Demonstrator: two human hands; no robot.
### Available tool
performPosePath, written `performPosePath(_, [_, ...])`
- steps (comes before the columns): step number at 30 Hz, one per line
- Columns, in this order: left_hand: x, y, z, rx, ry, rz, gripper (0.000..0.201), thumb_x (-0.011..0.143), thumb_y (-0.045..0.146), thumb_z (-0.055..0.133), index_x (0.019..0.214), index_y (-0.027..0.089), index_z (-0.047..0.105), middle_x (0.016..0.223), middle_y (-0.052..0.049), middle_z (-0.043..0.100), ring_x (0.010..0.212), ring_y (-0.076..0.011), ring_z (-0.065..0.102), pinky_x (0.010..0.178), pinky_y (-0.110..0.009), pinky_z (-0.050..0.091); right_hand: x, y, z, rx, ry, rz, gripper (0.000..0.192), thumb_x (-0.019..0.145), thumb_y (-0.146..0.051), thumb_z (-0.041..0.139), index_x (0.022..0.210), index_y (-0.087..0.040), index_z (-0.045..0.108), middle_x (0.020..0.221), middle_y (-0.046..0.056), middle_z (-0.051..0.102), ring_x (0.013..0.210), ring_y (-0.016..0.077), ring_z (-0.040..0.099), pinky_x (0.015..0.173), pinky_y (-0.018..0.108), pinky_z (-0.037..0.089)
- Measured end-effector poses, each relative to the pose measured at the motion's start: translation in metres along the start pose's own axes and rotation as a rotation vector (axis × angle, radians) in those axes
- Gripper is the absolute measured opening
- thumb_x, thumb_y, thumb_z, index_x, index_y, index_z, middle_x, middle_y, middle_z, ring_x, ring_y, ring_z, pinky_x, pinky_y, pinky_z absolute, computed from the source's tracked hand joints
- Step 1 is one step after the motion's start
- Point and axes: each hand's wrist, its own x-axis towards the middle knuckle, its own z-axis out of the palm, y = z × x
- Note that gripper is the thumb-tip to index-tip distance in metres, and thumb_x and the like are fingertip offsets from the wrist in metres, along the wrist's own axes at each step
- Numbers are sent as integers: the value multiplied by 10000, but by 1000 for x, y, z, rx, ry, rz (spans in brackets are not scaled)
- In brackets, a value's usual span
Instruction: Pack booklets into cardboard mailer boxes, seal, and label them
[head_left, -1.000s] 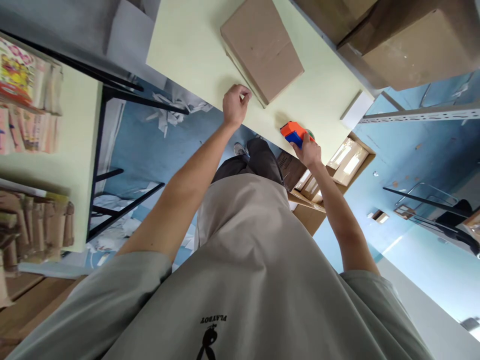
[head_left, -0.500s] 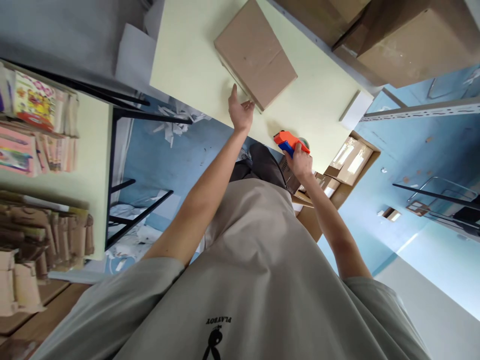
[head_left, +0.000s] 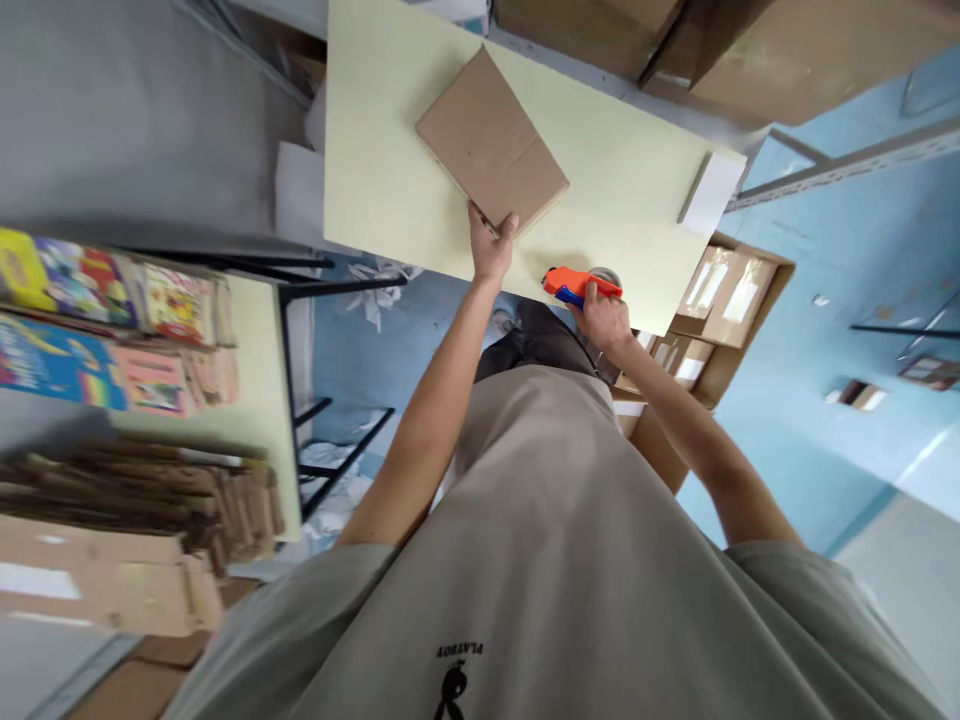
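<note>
A flat brown cardboard box lies on a pale yellow-green table. My left hand grips the box's near edge, thumb on top. My right hand holds an orange and blue tape dispenser at the table's near edge, just right of the box. A white block sits at the table's right corner.
Large cardboard boxes stand beyond the table. An open carton with packets sits on the blue floor at the right. On the left, a second table carries colourful books and folded cardboard. Paper scraps litter the floor.
My left hand went from a loose fist at the table edge to reaching forward and taking hold of the box's near edge. The right hand kept the tape dispenser. The view shifted.
</note>
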Motion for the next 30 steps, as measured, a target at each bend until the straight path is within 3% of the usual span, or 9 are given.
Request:
performPosePath(5, [-1,18,-22,110,-34,-86,1067,959,718,989,1839,341,517,1793,-162,633,1724,-419,592,1464,-588,482,17,-24,-12,39,-80,-107,681,1235,-370,333,1683,136,419,1378,439,770,1283,482,783,1088,545,580])
performPosePath(8, [-3,20,-26,184,-36,-73,1028,956,731,988,1790,304,567,1739,-167,685,1659,-386,664,1452,-561,503,29,-21,-17,33,-120,-177,671,1240,-354,326,1686,140,409,1412,439,755,1325,480,766,1122,540,537])
performPosePath(13, [-12,26,-30,330,-27,-91,941,1014,628,966,1774,245,566,1716,-191,703,1650,-336,673,1439,-516,504,35,28,-17,1,-90,-247,635,1252,-387,332,1659,86,447,1462,423,753,1323,468,772,1115,512,512])
performPosePath(18, [-16,35,-31,441,-16,-99,1007,967,736,960,1738,201,596,1718,-226,701,1668,-364,651,1434,-514,506,52,76,-15,-15,-7,-338,686,1253,-433,334,1708,72,424,1413,385,800,1259,464,793,1103,538,513])
performPosePath(24, [-15,38,-32,452,-31,-134,1004,919,764,990,1694,233,636,1704,-192,725,1662,-356,655,1411,-505,541,103,99,-36,-77,41,-480,673,1265,-408,309,1739,52,438,1424,354,814,1261,429,780,1134,553,507])
performPosePath(30, [-15,34,-30,444,-12,-126,983,900,789,986,1647,236,664,1705,-186,722,1645,-345,670,1413,-486,538,131,116,-52,-201,21,-554,693,1271,-456,335,1717,44,513,1378,317,844,1239,382,805,1130,515,537])
